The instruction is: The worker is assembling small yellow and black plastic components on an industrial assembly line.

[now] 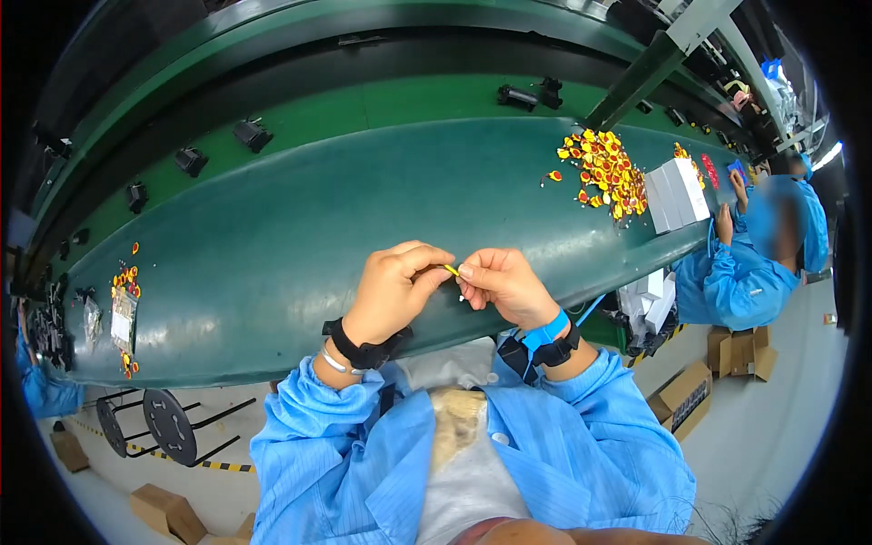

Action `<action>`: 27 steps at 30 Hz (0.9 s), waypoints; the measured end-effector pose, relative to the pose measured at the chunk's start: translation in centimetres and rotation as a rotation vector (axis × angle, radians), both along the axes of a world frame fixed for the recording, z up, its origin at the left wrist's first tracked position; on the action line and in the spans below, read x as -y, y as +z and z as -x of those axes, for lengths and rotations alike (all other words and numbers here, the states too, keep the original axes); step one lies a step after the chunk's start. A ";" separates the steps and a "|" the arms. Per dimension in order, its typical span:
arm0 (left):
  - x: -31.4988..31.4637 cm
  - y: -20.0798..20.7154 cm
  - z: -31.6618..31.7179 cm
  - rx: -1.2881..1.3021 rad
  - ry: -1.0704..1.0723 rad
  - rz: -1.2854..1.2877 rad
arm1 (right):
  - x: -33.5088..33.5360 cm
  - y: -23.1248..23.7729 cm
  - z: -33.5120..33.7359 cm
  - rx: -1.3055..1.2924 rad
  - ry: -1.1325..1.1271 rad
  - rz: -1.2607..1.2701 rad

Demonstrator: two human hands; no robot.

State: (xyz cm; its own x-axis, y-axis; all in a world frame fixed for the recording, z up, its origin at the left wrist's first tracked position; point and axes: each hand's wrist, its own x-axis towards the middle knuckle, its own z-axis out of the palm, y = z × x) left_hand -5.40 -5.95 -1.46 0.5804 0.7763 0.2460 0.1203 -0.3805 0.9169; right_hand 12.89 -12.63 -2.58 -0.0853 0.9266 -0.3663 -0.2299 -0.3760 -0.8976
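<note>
Two hands [392, 286] [505, 283] pinch a yellow piece [451, 270], any writing unreadably small.

Counter [318, 218]: smooth, semi-gloss, vinyl-like. Yellow pc [451, 270] held over counter: plastic-looking, too small for finish. Red/yellow pcs [604, 168], counter's R part: glossy, plastic-looking. White boxes [677, 195], counter's R end: smooth matt card. Bag [123, 322], counter's L end: clear shiny plastic. Jacket [313, 409], counter's near side: matt cloth. Brown ctns [743, 352], beyond counter's R: matt cardboard.
</note>
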 end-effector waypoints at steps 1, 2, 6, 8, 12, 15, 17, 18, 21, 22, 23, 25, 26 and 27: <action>0.1 -0.1 0.0 -0.004 0.002 0.000 | 0.3 0.1 0.0 -0.044 -0.017 0.026; 0.1 -0.2 0.0 -0.021 -0.004 -0.069 | 0.6 0.2 0.1 -0.048 -0.016 0.026; 0.6 -0.2 -0.6 -0.018 -0.014 -0.203 | 1.1 -0.4 0.0 -0.213 -0.035 0.075; 1.0 -0.1 -0.8 0.000 -0.018 -0.086 | 1.3 -0.7 -0.3 -0.255 -0.074 0.064; 1.8 -2.8 -1.3 0.247 0.052 0.350 | 1.8 -0.6 -0.5 -0.382 -0.090 0.051; 2.0 -0.9 -0.8 0.213 -0.023 0.616 | 2.0 -0.5 -0.5 -0.395 -0.095 0.039; 2.1 -0.5 -0.9 0.220 -0.017 0.635 | 1.9 -0.5 -0.5 -0.380 -0.093 0.029; 2.1 -0.4 -0.9 0.228 -0.013 0.655 | 1.9 -0.4 -0.5 -0.352 -0.100 0.023; 2.2 -0.7 -0.7 0.275 -0.039 0.686 | 2.2 -0.5 -0.4 -0.313 -0.113 0.012; 2.2 -0.7 -0.7 0.274 -0.038 0.686 | 2.2 -0.6 -0.3 -0.301 -0.119 0.005; 2.3 -0.6 -0.7 0.275 -0.036 0.692 | 2.2 -0.7 -0.3 -0.301 -0.119 0.005; 2.4 -0.7 -0.8 0.276 -0.033 0.698 | 2.3 -1.0 -0.2 -0.322 -0.130 -0.029; 2.5 -0.8 -1.0 0.281 -0.031 0.678 | 2.3 -1.1 -0.2 -0.322 -0.129 -0.029; 2.6 -0.9 -1.1 0.285 -0.028 0.658 | 2.3 -1.1 -0.2 -0.331 -0.143 -0.034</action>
